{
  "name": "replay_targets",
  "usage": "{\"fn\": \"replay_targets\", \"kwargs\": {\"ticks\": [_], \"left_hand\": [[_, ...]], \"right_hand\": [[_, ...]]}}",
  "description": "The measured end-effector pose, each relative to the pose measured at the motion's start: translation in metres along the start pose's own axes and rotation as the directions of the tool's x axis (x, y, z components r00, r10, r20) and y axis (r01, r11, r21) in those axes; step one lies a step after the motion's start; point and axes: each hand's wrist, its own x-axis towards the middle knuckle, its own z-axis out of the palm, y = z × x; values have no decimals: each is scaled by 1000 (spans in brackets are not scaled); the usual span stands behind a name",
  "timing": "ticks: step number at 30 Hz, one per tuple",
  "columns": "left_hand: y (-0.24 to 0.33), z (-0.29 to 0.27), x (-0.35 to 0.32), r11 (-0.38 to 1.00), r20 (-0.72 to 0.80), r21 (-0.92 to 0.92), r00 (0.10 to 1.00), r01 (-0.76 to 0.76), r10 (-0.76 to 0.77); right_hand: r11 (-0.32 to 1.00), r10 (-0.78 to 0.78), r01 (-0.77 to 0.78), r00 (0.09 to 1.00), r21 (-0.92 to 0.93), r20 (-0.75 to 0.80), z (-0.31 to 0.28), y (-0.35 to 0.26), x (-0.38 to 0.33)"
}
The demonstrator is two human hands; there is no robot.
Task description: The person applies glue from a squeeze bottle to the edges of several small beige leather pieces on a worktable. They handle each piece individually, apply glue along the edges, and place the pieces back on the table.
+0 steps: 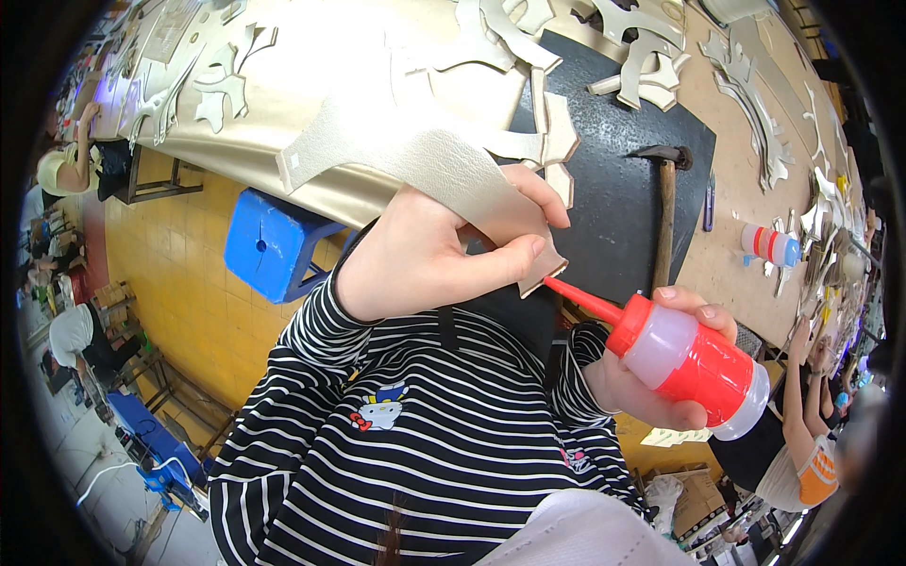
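My left hand (415, 259) pinches a long, curved, pale leather piece (444, 168) near one end, thumb on top and fingers around it. The piece's other end stretches out over the table to the left. In my right hand (628, 389) is a squeeze bottle (694, 363) with a cloudy body, a red band and a long red nozzle. It is tilted so the nozzle tip touches or nearly touches the edge of the leather end by my left thumb. Whether any liquid is coming out, I cannot tell.
Beyond my hands, a black mat (613, 137) carries a hammer (666, 203) and several cut leather pieces (559, 127). A second bottle (769, 245) lies to the right. A blue stool (269, 243) stands at the left. Other people work at both sides.
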Motion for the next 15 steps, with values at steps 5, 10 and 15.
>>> {"fn": "replay_targets", "kwargs": {"ticks": [5,10,15], "left_hand": [[0,0,0,1000,-10,-8,1000,20,-20],[-1,0,1,1000,-7,8,1000,4,-4],[-1,-1,1,1000,14,18,1000,-5,5]], "right_hand": [[1000,13,-13,997,3,73,2,-2,3],[1000,20,-20,998,4,65,3,-3,4],[1000,12,-12,1000,-9,-25,5,-2,3]]}}
